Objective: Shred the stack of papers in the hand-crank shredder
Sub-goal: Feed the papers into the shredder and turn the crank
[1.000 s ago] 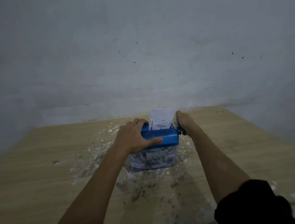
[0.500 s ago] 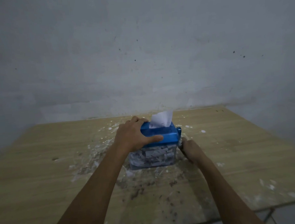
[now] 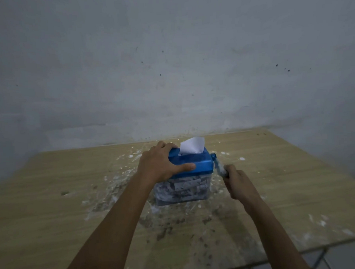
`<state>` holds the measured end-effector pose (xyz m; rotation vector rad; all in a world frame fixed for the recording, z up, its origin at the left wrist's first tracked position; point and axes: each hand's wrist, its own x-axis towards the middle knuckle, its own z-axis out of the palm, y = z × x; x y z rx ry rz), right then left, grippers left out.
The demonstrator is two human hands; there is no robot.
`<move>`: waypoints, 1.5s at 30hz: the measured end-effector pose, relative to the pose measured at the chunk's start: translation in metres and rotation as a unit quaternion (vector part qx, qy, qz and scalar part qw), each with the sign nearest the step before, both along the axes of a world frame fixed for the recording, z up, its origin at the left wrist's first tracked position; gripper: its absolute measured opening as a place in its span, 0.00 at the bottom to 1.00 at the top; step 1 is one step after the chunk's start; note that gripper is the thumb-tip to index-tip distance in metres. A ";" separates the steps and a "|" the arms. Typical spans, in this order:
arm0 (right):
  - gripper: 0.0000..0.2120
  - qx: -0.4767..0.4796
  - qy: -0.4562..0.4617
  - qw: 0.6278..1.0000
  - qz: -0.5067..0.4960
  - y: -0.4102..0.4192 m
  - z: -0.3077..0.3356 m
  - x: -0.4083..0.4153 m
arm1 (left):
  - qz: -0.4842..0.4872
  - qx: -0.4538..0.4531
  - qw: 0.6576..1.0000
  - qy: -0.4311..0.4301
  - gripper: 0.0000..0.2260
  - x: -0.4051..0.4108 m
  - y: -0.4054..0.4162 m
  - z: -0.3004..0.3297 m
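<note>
Left hand (image 3: 159,165) grips the shredder (image 3: 191,163) lid; right hand (image 3: 238,184) curls round the crank (image 3: 221,169) beside it. Thin paper (image 3: 192,147) stands limp in its slot; the light shredder likely needs bracing.

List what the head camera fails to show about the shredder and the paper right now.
- Crank grip: wrapped by the right hand and motion-blurred.
- Print on the paper in the slot: not readable in the dim light.
- Shredder left end: covered by the left hand.
- Remaining stack: not in view.
</note>
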<state>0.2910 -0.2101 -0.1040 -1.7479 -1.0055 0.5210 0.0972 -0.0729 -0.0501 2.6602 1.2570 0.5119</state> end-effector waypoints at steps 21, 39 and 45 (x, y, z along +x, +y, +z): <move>0.23 0.132 -0.029 0.983 -0.123 0.057 0.063 0.011 | -0.035 0.038 0.999 0.015 0.46 0.001 0.012 -0.008; 0.22 -0.033 0.000 0.999 -0.037 0.112 0.059 0.031 | -0.033 0.040 0.999 0.009 0.44 0.001 0.010 -0.007; 0.17 -0.065 0.066 0.996 -0.012 0.110 0.048 0.033 | -0.019 0.032 0.999 -0.008 0.44 0.003 0.008 -0.010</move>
